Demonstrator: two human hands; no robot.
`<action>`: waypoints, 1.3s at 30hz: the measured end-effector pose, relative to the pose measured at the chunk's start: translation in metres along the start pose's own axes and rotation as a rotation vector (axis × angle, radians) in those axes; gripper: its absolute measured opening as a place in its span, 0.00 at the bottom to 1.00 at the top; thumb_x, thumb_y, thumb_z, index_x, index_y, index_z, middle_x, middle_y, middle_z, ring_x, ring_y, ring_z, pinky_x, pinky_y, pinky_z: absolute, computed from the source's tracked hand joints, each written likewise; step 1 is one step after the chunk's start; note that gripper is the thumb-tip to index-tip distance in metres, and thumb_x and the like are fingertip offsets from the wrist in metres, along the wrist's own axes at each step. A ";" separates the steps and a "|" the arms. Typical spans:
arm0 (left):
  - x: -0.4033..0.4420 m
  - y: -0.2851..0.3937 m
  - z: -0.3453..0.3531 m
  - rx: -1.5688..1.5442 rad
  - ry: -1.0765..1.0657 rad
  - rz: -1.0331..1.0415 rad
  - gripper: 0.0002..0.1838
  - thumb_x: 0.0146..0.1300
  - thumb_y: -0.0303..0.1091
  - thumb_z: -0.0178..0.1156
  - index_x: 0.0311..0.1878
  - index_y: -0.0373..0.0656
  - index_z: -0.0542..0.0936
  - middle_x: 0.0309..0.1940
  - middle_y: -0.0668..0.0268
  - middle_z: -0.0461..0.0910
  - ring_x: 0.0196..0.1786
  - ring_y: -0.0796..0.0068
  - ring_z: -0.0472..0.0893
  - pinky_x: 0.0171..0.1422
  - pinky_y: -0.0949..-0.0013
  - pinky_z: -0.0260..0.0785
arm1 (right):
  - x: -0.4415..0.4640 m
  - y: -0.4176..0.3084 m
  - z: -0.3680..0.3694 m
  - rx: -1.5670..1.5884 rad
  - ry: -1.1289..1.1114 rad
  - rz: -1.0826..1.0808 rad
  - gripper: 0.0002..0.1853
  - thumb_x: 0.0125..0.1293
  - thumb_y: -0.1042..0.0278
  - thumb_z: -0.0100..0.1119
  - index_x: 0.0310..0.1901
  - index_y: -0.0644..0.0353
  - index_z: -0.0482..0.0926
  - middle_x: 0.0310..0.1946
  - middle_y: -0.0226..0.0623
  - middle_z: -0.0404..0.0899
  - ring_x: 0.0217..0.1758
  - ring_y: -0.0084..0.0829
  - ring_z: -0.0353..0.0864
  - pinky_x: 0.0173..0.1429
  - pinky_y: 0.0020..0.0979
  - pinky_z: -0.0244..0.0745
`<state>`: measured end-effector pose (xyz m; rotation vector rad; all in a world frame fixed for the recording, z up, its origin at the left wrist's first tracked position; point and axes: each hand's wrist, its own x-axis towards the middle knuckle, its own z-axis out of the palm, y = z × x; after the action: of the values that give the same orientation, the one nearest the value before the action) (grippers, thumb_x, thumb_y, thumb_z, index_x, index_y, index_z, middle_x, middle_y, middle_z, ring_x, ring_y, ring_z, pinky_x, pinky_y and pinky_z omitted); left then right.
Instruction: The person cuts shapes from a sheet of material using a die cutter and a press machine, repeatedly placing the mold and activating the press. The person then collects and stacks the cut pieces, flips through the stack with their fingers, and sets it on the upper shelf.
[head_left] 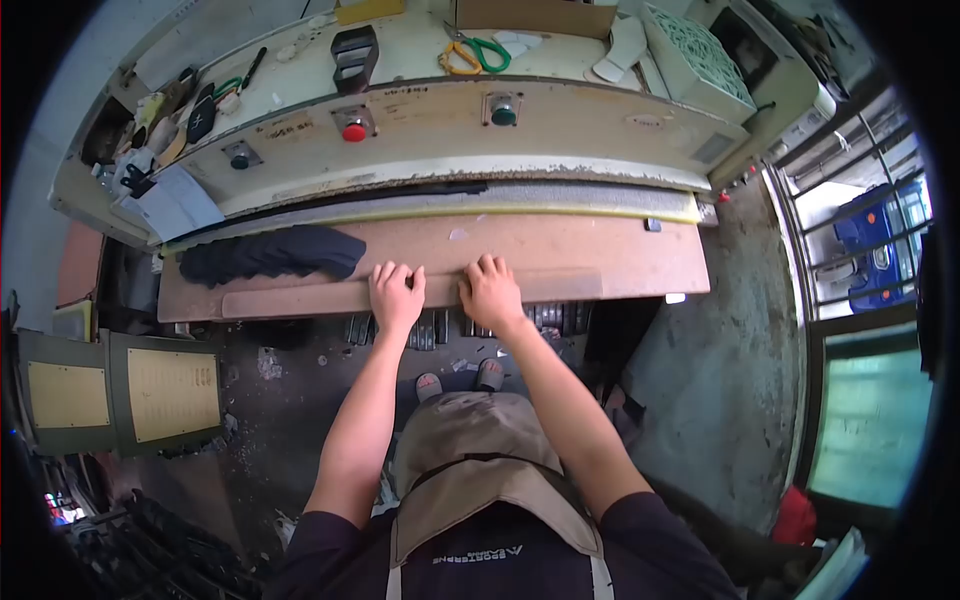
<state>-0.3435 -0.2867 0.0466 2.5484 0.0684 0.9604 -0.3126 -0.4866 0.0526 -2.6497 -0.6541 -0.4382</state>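
Observation:
Both hands rest at the front edge of a brown board point(560, 245) below the machine. My left hand point(398, 296) has its fingers curled on a long flat strip point(290, 300) along that edge. To its right, a short gap away, my right hand point(490, 292) lies on the same strip with bent fingers. What the fingertips of either hand hold, if anything, is hidden. Left of my left hand, a bunched dark cloth point(275, 253) lies on the board. A small dark piece point(653, 225) sits near the board's right end.
The machine panel point(420, 125) carries a red button point(353, 132) and a green button point(503, 115). On its top lie scissors point(485, 55), a black holder point(354, 60) and a box of green cord point(695, 60). White paper point(180, 203) hangs at the left.

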 end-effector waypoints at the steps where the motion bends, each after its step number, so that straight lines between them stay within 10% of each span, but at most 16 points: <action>1: -0.003 -0.002 0.000 -0.037 -0.040 -0.038 0.13 0.65 0.38 0.71 0.28 0.44 0.79 0.34 0.61 0.78 0.42 0.52 0.77 0.52 0.52 0.73 | 0.001 0.001 0.002 0.002 -0.027 0.021 0.15 0.68 0.58 0.64 0.48 0.61 0.83 0.51 0.48 0.79 0.55 0.53 0.78 0.59 0.48 0.79; 17: -0.033 0.022 -0.075 -0.091 -0.725 -0.171 0.12 0.67 0.39 0.68 0.32 0.40 0.83 0.38 0.52 0.83 0.44 0.50 0.80 0.57 0.49 0.75 | -0.047 -0.045 -0.040 0.298 -0.065 0.380 0.13 0.64 0.64 0.69 0.43 0.59 0.77 0.47 0.45 0.72 0.50 0.52 0.77 0.52 0.46 0.79; 21: -0.024 0.042 -0.070 -0.213 -0.357 0.203 0.33 0.63 0.39 0.70 0.70 0.32 0.78 0.73 0.44 0.76 0.76 0.45 0.75 0.82 0.45 0.66 | 0.041 -0.049 -0.039 0.128 0.272 0.304 0.19 0.61 0.67 0.72 0.46 0.59 0.71 0.45 0.46 0.70 0.45 0.51 0.76 0.48 0.45 0.78; 29: -0.091 0.026 -0.061 -0.239 -0.573 0.272 0.47 0.60 0.37 0.72 0.80 0.26 0.66 0.81 0.39 0.67 0.85 0.38 0.65 0.90 0.37 0.54 | 0.138 -0.064 0.011 -0.070 -0.086 0.600 0.24 0.53 0.74 0.73 0.51 0.60 0.72 0.57 0.54 0.70 0.57 0.58 0.79 0.60 0.55 0.81; 36: -0.072 0.009 -0.072 -0.376 -0.723 0.227 0.49 0.60 0.34 0.73 0.83 0.29 0.64 0.84 0.39 0.63 0.87 0.39 0.62 0.90 0.43 0.55 | 0.010 -0.117 -0.111 0.296 0.243 0.461 0.21 0.56 0.74 0.74 0.46 0.60 0.70 0.48 0.44 0.70 0.43 0.43 0.76 0.51 0.41 0.79; 39: -0.039 0.015 -0.089 -0.708 -0.870 -0.009 0.49 0.60 0.34 0.75 0.83 0.30 0.64 0.84 0.39 0.63 0.87 0.39 0.62 0.90 0.46 0.57 | -0.057 -0.107 -0.129 0.257 0.447 0.195 0.22 0.53 0.73 0.82 0.35 0.57 0.70 0.42 0.38 0.71 0.39 0.36 0.75 0.65 0.42 0.84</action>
<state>-0.4316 -0.2752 0.0884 2.0548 -0.4284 -0.1890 -0.4404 -0.4748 0.1748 -2.2368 -0.2867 -0.7977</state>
